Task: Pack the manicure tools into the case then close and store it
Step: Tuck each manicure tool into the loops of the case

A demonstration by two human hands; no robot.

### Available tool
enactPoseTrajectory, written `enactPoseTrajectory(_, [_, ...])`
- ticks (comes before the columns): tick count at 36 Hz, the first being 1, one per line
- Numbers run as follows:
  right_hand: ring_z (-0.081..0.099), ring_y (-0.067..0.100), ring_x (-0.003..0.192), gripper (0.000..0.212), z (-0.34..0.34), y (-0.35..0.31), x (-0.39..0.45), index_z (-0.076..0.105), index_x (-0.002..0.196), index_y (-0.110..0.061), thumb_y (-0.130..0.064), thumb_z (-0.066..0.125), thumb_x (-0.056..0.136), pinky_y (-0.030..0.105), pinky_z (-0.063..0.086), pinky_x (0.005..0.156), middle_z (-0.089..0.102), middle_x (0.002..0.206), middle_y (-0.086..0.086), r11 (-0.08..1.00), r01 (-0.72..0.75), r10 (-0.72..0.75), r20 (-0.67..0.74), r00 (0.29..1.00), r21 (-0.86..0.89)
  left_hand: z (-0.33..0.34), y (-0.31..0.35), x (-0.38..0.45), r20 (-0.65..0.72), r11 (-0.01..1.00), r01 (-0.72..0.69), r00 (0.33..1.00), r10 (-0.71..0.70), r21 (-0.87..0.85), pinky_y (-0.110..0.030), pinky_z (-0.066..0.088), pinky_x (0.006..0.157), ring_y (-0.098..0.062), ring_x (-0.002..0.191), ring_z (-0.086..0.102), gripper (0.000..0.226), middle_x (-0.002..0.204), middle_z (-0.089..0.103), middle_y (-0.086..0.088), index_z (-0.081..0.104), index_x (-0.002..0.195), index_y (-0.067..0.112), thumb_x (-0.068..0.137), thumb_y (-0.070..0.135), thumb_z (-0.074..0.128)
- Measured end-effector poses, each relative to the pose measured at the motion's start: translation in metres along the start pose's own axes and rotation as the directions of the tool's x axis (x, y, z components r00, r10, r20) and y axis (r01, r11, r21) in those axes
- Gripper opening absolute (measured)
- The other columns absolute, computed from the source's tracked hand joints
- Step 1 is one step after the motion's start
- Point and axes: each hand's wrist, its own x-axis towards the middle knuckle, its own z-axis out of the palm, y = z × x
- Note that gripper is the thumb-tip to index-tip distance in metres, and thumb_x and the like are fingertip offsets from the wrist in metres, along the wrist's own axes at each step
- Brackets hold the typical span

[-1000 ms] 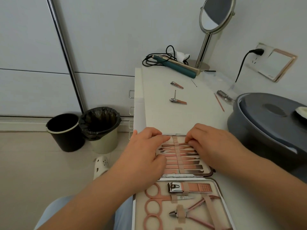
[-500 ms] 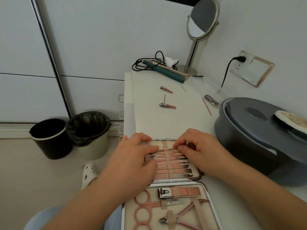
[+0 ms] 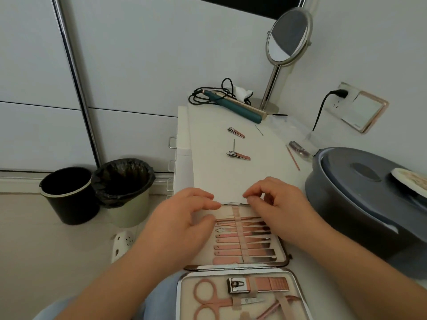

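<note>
On the table (image 3: 231,176), two clippers (image 3: 238,155) (loose), one case (image 3: 285,252).

Domestic premises, evidently a bedroom or dressing corner; a round vanity mirror (image 3: 287,36) on a metal stand occupies the narrow white table (image 3: 240,167); a corded hair straightener (image 3: 233,106) lies beside it; white wardrobe panels (image 3: 129,65) line the wall; two small waste bins (image 3: 97,192) stand on the floor.
</note>
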Motion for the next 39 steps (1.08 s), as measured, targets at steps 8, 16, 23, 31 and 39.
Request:
enactPoseTrajectory(8, [0.051,0.001,0.072,0.013,0.011,-0.010,0.081,0.061,0.076,-0.032,-0.030,0.053,0.085,0.016,0.035,0.057,0.057,0.076,-0.018,0.986,-0.166,0.161,-0.191,0.968,-0.007,0.002,-0.012,0.006,-0.063,0.995,-0.001,0.998,-0.005,-0.096,0.007,0.029,0.072,0.021,0.092,0.048,0.022,0.086,0.060,0.029,0.073,0.083,0.029,0.079,0.010,0.062])
enactPoseTrajectory(16, [0.041,0.017,0.054,0.023,0.001,-0.006,0.175,0.042,0.058,-0.012,-0.009,0.043,0.080,0.026,0.033,0.054,0.046,0.063,0.003,0.835,-0.394,0.376,-0.125,0.918,-0.384,0.003,-0.015,0.002,-0.054,0.987,-0.007,0.999,-0.002,-0.161,0.009,0.025,0.080,0.024,0.105,0.038,0.021,0.092,0.057,0.033,0.071,0.087,0.031,0.081,0.014,0.060])
enactPoseTrajectory(23, [0.070,0.025,0.081,0.013,0.005,-0.006,0.200,0.067,0.079,-0.005,-0.012,0.056,0.078,0.036,0.054,0.082,0.071,0.086,0.010,0.758,-0.435,0.522,0.052,0.851,-0.486,0.002,-0.017,0.002,-0.023,0.981,0.011,1.000,-0.016,-0.193,-0.002,0.031,0.092,0.017,0.105,0.045,0.019,0.096,0.060,0.030,0.072,0.089,0.030,0.080,0.018,0.060])
enactPoseTrajectory(31, [0.059,0.023,0.059,0.019,0.010,-0.012,0.206,0.055,0.061,-0.007,-0.013,0.057,0.079,0.028,0.052,0.069,0.060,0.060,0.006,0.710,-0.386,0.497,0.032,0.867,-0.589,0.004,-0.022,0.000,-0.039,0.972,0.009,0.999,-0.019,-0.233,0.002,0.029,0.089,0.021,0.108,0.040,0.015,0.098,0.061,0.029,0.071,0.086,0.033,0.079,0.023,0.062])
enactPoseTrajectory(39, [0.048,0.022,0.053,0.026,0.013,-0.010,0.205,0.048,0.060,-0.007,-0.019,0.055,0.081,0.025,0.037,0.049,0.050,0.057,0.006,0.771,-0.386,0.463,0.029,0.886,-0.507,0.003,-0.022,0.000,-0.020,0.976,-0.003,1.000,-0.001,-0.220,0.006,0.025,0.087,0.022,0.111,0.036,0.016,0.097,0.057,0.033,0.071,0.091,0.032,0.080,0.024,0.062])
